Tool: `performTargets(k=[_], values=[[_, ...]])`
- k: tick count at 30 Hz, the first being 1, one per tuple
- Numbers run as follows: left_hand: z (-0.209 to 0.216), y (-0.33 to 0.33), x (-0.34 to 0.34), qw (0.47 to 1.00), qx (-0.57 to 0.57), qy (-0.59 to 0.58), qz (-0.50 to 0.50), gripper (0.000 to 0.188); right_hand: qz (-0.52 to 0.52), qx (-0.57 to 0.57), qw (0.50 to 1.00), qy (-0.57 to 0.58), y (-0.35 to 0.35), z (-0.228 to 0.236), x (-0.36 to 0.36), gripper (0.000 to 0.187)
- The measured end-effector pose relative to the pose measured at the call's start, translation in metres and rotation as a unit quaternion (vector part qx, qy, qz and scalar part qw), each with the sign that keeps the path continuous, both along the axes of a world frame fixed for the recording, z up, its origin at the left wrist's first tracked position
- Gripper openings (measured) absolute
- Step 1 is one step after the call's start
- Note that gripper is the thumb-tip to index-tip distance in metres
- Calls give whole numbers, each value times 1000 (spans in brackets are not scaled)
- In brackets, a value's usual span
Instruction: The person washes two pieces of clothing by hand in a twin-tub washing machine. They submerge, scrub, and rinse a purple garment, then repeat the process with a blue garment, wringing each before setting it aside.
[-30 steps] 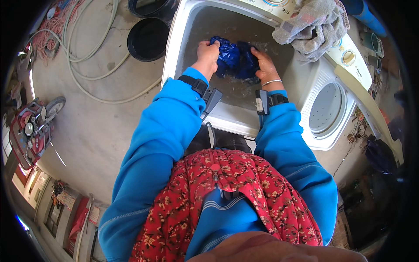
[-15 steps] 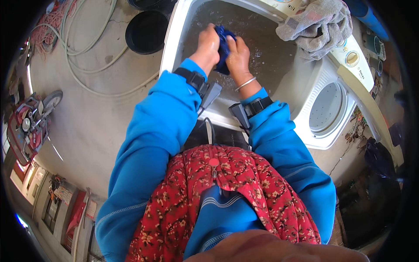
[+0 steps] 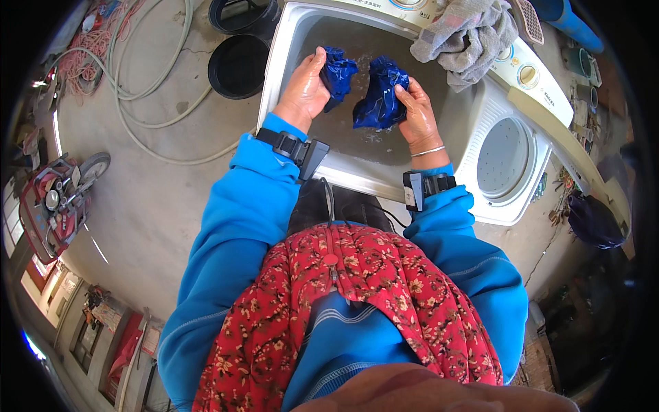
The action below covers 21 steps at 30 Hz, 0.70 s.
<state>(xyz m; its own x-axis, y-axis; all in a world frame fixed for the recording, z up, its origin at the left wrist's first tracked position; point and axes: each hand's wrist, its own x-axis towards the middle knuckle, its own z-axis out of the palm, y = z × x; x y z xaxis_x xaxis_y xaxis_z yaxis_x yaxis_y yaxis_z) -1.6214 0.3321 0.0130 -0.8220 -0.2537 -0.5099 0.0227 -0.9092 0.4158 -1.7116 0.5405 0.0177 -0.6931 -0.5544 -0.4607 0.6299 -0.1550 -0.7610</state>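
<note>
Above the murky water of a white twin-tub washing machine, my left hand is closed on a crumpled, wet dark blue cloth. To the right of it, my right hand pinches a larger wet blue cloth by its right side, thumb on top. A gap shows between the two cloths; their exact kind is not plain. Both hands look wet, and the fingers behind the cloths are hidden.
A grey towel lies over the control panel, partly hanging into the tub. To the right is the round spin-dryer opening, its lid raised. Black buckets and a pale hose are on the left floor; a red motorcycle stands farther left.
My hands were together low in the tub on one blue bundle. Now they are apart and raised, each with a blue cloth, the right hand moved rightward.
</note>
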Motion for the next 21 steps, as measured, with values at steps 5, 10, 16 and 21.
performTargets(k=[5, 10, 16, 21], values=[[27, 1, 23, 997, -64, -10, -33, 49, -6, -66, 997, -32, 2, 49, 10, 30], [41, 20, 32, 994, -62, -28, -87, 58, 35, -131, 988, -70, 0, 45, 20, 29], [43, 42, 24, 987, -137, -60, -54, 35, 64, 179, 953, 236, -35, 55, 44, 20], [45, 41, 19, 971, -122, -205, -20, 33, -22, 274, 830, 485, -74, 79, 93, 25]])
